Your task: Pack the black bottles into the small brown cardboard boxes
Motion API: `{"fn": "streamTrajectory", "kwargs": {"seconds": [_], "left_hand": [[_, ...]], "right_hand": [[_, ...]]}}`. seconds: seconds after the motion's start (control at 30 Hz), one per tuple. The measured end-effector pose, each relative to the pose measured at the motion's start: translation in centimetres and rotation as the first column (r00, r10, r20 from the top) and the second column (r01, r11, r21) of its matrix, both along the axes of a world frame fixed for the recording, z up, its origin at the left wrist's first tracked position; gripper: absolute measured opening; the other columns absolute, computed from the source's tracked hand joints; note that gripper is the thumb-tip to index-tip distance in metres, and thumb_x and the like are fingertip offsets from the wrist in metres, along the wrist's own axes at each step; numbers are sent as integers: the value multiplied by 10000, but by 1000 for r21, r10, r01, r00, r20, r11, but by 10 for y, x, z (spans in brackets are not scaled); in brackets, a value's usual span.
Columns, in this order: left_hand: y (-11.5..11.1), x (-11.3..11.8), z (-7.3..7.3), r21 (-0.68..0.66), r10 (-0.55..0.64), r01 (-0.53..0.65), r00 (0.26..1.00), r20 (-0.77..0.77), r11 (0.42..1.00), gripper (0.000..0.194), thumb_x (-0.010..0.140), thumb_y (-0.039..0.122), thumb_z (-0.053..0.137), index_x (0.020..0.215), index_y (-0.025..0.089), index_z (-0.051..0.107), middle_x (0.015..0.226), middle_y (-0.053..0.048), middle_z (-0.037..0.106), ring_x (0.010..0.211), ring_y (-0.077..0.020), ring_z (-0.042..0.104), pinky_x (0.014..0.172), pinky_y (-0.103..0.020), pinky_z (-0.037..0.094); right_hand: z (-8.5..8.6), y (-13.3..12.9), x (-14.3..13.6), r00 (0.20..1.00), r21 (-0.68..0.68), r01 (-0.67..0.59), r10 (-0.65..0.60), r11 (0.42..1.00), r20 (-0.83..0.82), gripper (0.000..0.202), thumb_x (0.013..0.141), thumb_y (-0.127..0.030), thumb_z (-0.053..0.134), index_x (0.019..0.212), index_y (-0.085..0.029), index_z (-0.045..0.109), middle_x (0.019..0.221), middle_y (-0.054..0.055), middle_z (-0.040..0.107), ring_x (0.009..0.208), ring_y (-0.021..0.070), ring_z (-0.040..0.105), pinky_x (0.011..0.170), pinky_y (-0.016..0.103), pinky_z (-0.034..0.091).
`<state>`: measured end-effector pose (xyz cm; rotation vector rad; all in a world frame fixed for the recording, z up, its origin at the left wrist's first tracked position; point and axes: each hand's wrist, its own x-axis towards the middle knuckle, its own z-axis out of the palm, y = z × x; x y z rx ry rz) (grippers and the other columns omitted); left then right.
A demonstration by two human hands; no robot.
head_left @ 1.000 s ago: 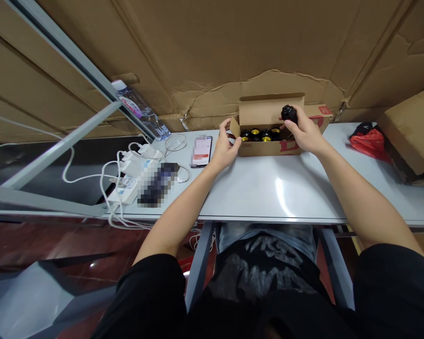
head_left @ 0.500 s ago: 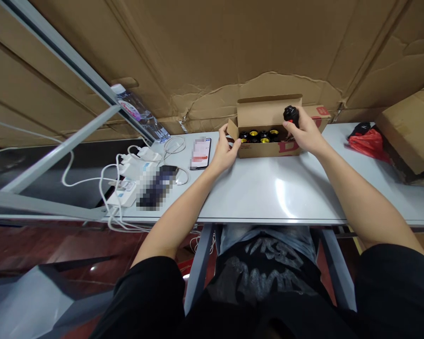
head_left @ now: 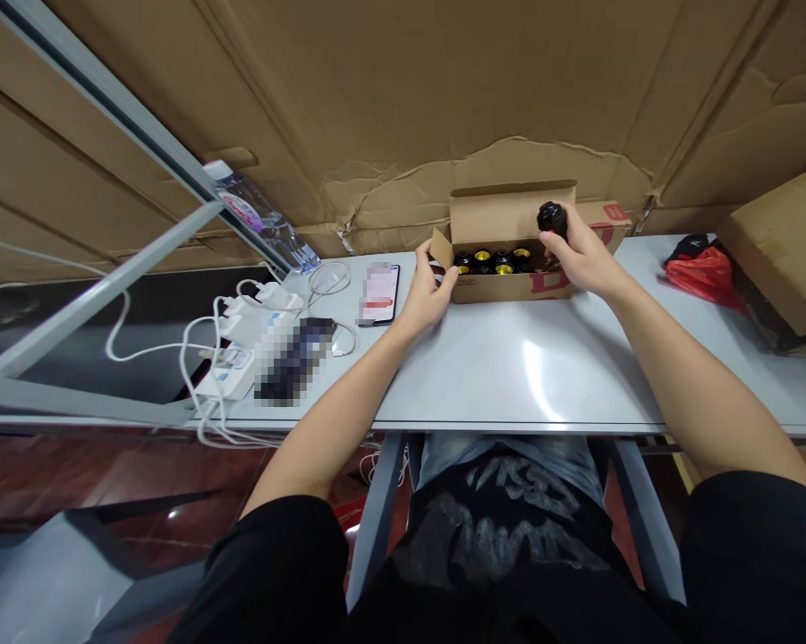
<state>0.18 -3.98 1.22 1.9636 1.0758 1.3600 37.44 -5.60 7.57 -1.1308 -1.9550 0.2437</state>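
The table is carrying everything in front of you, and the bigger carton is sitting well apart, toward its right end. Near the back of the table, the open box is lying with its long flap standing up behind, so its opening is facing up and your hands are reaching it easily. Your left hand is grasping the left end of this box, fingers and thumb bending around the corner beside the small flap; probably this grip is steadying the light cardboard. Your right hand is clasping a black canister between thumb and fingers, above the right part of the box. It is holding the canister at the side, perhaps because this is leaving its dark, ridged end uncovered. Inside the box, the small black and gold pieces are standing close together, maybe because the walls are confining them.
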Motion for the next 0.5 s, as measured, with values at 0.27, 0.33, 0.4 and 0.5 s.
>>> {"fn": "streamTrajectory", "kwargs": {"seconds": [0.27, 0.33, 0.4, 0.5], "left_hand": [[-3, 0, 3, -9, 6, -6, 1000, -3, 1000, 1092, 1112, 1048, 722, 1855, 319, 389, 1656, -237, 748, 1261, -345, 808, 1135, -575, 723], [-2, 0, 2, -5, 0, 0, 1000, -5, 1000, 1093, 1109, 1067, 698, 1849, 328, 380, 1674, -240, 736, 1283, -350, 809, 1129, -567, 723], [-1, -1, 0, 0, -5, 5, 1000, -10, 1000, 1088, 1115, 1073, 673, 1848, 330, 366, 1683, -244, 729, 1276, -345, 805, 1117, -559, 721], [1, -1, -2, 17, -15, 15, 1000, -16, 1000, 1073, 1131, 1064, 650, 1848, 323, 353, 1681, -248, 725, 1247, -339, 795, 1105, -565, 720]], "right_hand": [[11, -12, -6, 998, -67, -13, 9, 998, -61, 1011, 1157, -1061, 537, 1834, -313, 610, 1564, 182, 831, 1419, 517, 837, 1341, 772, 671], [13, -15, -6, 999, -61, -3, 1, 998, -41, 950, 1160, -978, 613, 1828, -303, 616, 1654, 185, 802, 1506, 537, 794, 1387, 789, 632], [14, -17, -6, 1000, -56, 24, -24, 998, 1, 910, 1164, -918, 659, 1820, -290, 620, 1688, 197, 789, 1554, 553, 764, 1421, 798, 595], [11, -14, -3, 999, -26, 51, -50, 998, 21, 871, 1174, -905, 656, 1797, -297, 632, 1660, 193, 802, 1545, 550, 768, 1411, 796, 600]]}}
